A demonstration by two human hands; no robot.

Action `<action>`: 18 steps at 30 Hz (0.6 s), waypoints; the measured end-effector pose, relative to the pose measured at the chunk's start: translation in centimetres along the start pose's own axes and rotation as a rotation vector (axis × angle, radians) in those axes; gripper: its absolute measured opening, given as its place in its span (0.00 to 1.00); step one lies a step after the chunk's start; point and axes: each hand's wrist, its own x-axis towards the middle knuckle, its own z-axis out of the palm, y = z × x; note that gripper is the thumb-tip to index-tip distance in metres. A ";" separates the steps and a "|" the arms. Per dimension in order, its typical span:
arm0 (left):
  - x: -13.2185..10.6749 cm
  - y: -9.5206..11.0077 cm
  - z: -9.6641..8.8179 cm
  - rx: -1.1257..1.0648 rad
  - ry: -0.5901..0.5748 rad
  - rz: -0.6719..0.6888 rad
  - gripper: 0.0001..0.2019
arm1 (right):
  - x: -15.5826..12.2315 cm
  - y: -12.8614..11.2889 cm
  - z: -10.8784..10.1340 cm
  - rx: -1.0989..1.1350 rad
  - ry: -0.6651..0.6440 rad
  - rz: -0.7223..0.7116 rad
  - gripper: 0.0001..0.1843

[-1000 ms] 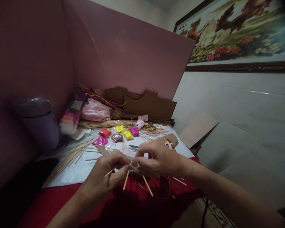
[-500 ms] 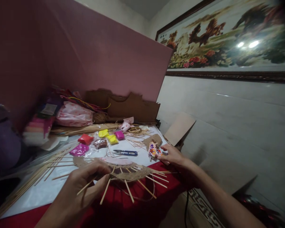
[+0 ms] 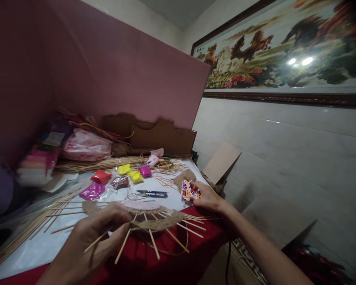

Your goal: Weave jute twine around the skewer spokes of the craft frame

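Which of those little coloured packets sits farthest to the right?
The magenta packet just right of the two yellow packets. Every other packet lies left of it, including the front magenta one.

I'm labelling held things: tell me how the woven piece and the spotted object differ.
Look: the woven piece has a brown band with thin sticks fanning out; the spotted object is pale and colourfully spotted. Size: the woven piece, sticks included, spreads wider than the spotted object. Place: the left hand holds the woven piece, the right hand the spotted object. Both are held.
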 end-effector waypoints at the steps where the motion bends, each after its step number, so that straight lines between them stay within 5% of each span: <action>1: -0.1 0.1 0.1 -0.014 0.021 -0.019 0.10 | 0.0 0.0 -0.1 0.007 -0.016 0.030 0.13; 4: -0.2 0.4 0.2 -0.047 0.067 -0.064 0.11 | 0.1 0.0 -0.7 0.073 -0.048 0.107 0.12; 10: 0.0 -0.1 -0.2 -0.003 -0.046 -0.022 0.11 | -0.3 0.5 -1.6 0.398 -0.044 0.218 0.13; 18: 0.1 -0.1 -0.2 -0.014 -0.025 0.019 0.09 | -1.7 -0.2 -2.8 0.881 0.094 0.327 0.21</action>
